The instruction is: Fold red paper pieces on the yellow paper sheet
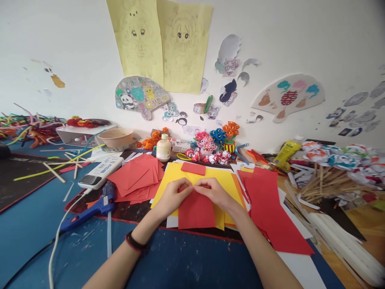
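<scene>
A sheet of red paper (197,212) lies over a stack of yellow sheets (168,174) in front of me. My left hand (176,195) is closed in a pinch at the top edge of the red paper. Close beside it, my right hand (214,192) pinches the same edge, the fingertips of both hands almost meeting. The fingers partly cover that edge, so any fold there is hard to see. Just beyond my hands rests a small folded red paper strip (193,168). A dark band circles my left wrist.
Loose red papers (141,176) lie left of the stack, larger red sheets (270,208) right. A blue glue gun (90,212), a white power bank (100,172) and cables are at left. Behind stand a cream bottle (163,148) and pipe-cleaner flowers (218,136); wooden sticks (323,182) lie right.
</scene>
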### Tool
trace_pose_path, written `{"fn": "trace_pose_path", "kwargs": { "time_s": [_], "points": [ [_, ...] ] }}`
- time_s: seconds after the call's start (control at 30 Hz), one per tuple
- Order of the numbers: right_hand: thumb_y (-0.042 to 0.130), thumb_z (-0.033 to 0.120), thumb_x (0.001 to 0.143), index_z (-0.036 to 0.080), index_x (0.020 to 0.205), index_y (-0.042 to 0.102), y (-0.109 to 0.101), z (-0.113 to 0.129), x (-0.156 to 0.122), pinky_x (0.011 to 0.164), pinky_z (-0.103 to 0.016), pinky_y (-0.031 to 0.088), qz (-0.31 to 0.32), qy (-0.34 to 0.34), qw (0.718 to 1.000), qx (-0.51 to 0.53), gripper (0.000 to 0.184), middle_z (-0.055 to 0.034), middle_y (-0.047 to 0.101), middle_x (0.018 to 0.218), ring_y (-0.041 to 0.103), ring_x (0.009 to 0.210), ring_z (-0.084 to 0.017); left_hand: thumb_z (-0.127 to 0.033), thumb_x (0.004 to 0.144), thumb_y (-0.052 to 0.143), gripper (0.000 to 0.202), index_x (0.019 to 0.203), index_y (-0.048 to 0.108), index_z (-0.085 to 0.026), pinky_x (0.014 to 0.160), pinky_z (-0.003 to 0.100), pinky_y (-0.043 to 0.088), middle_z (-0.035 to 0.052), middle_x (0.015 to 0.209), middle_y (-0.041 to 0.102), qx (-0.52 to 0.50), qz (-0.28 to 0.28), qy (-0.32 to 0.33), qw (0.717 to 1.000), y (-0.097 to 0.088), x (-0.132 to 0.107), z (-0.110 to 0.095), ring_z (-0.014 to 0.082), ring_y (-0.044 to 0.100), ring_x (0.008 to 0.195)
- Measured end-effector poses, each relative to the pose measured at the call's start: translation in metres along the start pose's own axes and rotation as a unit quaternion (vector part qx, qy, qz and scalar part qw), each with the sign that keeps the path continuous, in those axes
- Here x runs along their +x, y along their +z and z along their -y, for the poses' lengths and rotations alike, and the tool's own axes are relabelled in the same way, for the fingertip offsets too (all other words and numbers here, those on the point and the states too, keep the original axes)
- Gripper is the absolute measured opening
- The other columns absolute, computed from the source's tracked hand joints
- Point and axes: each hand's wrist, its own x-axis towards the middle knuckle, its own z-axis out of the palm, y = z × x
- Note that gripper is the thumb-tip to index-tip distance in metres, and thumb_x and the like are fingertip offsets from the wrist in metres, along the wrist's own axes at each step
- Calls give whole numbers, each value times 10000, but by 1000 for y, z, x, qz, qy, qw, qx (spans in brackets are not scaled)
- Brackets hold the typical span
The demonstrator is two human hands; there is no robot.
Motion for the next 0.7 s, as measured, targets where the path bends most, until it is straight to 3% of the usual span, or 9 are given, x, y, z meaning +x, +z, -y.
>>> {"fn": "trace_pose_path", "kwargs": {
  "time_s": [0.4, 0.53, 0.7],
  "points": [
    [646, 335, 753, 167, 701, 651, 17, 1, 1, 586, -244, 402, -95, 50, 984, 143, 175, -1, 602, 688, 525, 640, -149, -344, 824, 568, 200, 763, 658, -177, 709, 248, 413, 36, 790, 658, -30, -68, 4, 997, 4, -1, -2, 175, 567, 760],
    [635, 360, 779, 169, 712, 653, 12, 0, 1, 624, -252, 416, -91, 29, 990, 102, 203, -10, 618, 720, 543, 677, -159, -389, 825, 569, 233, 805, 655, -173, 717, 246, 427, 43, 837, 668, -43, -70, -13, 997, 4, 0, 7, 178, 580, 800],
    [650, 395, 788, 160, 788, 690, 0, -12, 1, 683, -273, 425, -86, 19, 996, 19, 238, -39, 663, 814, 571, 773, -190, -479, 772, 603, 341, 808, 663, -146, 567, 237, 404, 59, 766, 679, -59, -65, -89, 992, 2, 6, 29, 177, 591, 679]
  ]
}}
